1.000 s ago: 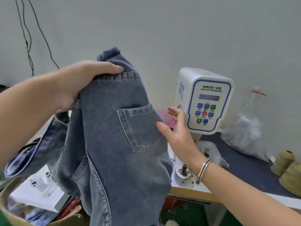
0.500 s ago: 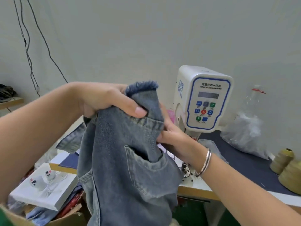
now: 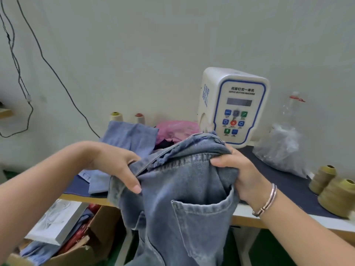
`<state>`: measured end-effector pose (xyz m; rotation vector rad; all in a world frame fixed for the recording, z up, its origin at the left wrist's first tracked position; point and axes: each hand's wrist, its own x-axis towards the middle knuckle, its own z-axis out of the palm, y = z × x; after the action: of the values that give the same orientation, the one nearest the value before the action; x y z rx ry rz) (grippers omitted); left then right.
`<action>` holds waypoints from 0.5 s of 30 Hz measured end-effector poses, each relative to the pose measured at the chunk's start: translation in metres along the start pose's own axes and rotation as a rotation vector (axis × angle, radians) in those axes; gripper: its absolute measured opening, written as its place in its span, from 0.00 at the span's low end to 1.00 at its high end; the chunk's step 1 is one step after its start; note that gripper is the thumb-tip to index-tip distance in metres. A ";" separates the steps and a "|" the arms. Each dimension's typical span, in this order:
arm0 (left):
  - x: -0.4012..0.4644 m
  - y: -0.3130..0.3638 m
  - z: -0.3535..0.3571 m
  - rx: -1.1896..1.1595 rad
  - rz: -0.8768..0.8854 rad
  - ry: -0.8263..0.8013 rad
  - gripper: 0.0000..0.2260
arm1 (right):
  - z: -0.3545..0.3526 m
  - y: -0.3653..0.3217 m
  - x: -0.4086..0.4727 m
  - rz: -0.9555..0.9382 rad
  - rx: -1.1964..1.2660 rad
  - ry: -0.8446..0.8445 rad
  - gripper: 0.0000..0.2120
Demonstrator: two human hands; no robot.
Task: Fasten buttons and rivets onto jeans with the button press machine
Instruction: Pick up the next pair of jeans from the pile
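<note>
Head view: the jeans point(image 3: 184, 198) hang in front of the table's near edge, held up by the waistband, with a back pocket point(image 3: 201, 223) facing the camera. The left hand point(image 3: 117, 166) grips the waistband at its left end, fingers curled over the denim and thumb down the front. The right hand point(image 3: 238, 173) clutches the right end of the waistband, thumb lying across the stitched band and fingers wrapped behind the cloth; a metal bangle point(image 3: 267, 202) sits on that wrist. The top of the waistband comes up just in front of the button press machine point(image 3: 233, 106), a white box with a blue-bordered control panel standing toward the table's back edge. Left of it on the tabletop point(image 3: 284, 181) lie a pink plastic bag point(image 3: 176, 127) and folded light-blue denim point(image 3: 130, 135), with two thread cones point(image 3: 116, 117) at the back. A clear plastic bag point(image 3: 282, 148) lies right of the machine, and olive thread cones point(image 3: 336, 198) stand near the right edge. A cardboard box point(image 3: 92, 244) sits below the table's left end.
</note>
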<state>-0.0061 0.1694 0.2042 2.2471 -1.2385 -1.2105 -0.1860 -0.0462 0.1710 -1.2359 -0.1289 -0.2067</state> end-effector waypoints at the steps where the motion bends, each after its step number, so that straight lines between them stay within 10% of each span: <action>1: 0.007 -0.008 0.004 0.000 0.002 0.026 0.14 | -0.005 0.002 -0.001 0.001 0.025 0.079 0.17; 4: 0.036 -0.024 0.029 0.215 0.111 0.445 0.17 | -0.019 0.007 -0.004 -0.007 0.131 0.284 0.14; 7: 0.053 -0.013 0.070 0.273 0.590 1.026 0.17 | -0.022 0.008 -0.005 -0.010 0.122 0.318 0.14; 10: 0.061 0.007 0.091 0.081 0.830 0.891 0.30 | -0.018 0.006 -0.007 0.013 0.091 0.264 0.16; 15: 0.075 0.025 0.091 -0.194 0.591 0.389 0.52 | -0.014 0.010 -0.012 0.049 -0.048 0.178 0.13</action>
<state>-0.0715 0.1063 0.1248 1.6849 -1.4042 -0.6066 -0.1958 -0.0554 0.1548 -1.2608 0.0606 -0.2776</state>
